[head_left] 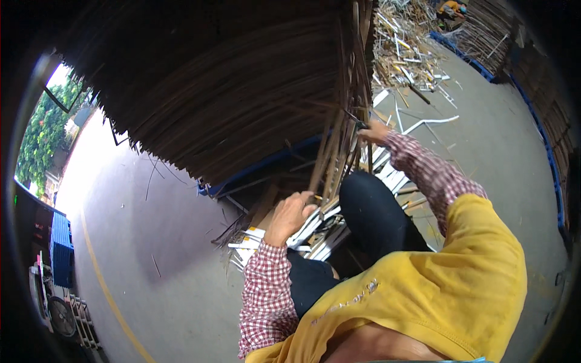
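Observation:
A tall stack of brown cardboard sheets (242, 109) with ragged edges stands in front of me on a blue pallet (221, 186). Long, narrow brown strips (330, 160) hang from its right side. My right hand (376, 132) is closed around a dark tool (361, 125) with a thin pointed end, held against the strips; its exact kind is unclear. Lower down, my left hand (289, 216) has its fingers curled beside the strips' lower ends. What it grips, if anything, is hidden. White and brown scrap strips (251, 239) lie beneath both hands and around my legs.
A scrap heap (402, 48) covers the floor at the far right, near another person (451, 9). More stacked sheets (484, 36) on blue pallets line the right side. At left are a yellow floor line (106, 284), blue stacked items (61, 248) and a round fan (62, 316).

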A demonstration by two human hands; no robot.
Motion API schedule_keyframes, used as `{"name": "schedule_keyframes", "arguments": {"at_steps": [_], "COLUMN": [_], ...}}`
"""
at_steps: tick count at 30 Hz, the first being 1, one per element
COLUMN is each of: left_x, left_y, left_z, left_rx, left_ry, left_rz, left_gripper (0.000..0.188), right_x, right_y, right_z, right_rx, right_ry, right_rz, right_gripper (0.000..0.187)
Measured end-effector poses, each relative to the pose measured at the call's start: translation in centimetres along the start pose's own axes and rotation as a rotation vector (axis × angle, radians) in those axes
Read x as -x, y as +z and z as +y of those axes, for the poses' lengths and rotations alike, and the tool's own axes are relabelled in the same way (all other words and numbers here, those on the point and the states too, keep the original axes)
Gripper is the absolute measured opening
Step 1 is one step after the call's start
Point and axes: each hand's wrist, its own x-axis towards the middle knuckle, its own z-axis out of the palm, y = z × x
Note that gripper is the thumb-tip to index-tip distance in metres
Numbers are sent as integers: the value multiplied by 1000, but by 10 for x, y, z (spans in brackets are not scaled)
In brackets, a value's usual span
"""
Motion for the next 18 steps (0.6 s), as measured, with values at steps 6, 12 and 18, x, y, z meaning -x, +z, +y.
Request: {"name": "schedule_keyframes", "arguments": {"at_steps": [6,12,18], "left_x": [-7,-7,-6], "left_y": [8,1,13], "left_z": [10,2,-6], "left_rx": [19,74,-99], "left_ry": [-20,-23,-98], "left_rz": [-56,29,-55], "left_gripper": [34,32,30], "right_x": [34,81,72], "right_y": [-51,-15,-36], "right_z": [-67,-110,-134], "right_rx": [-328,-152,-685], "right_ry": [-576,-447,-720], "right_rz": [-276,-33,-253], "right_gripper": [32,28,28]}}
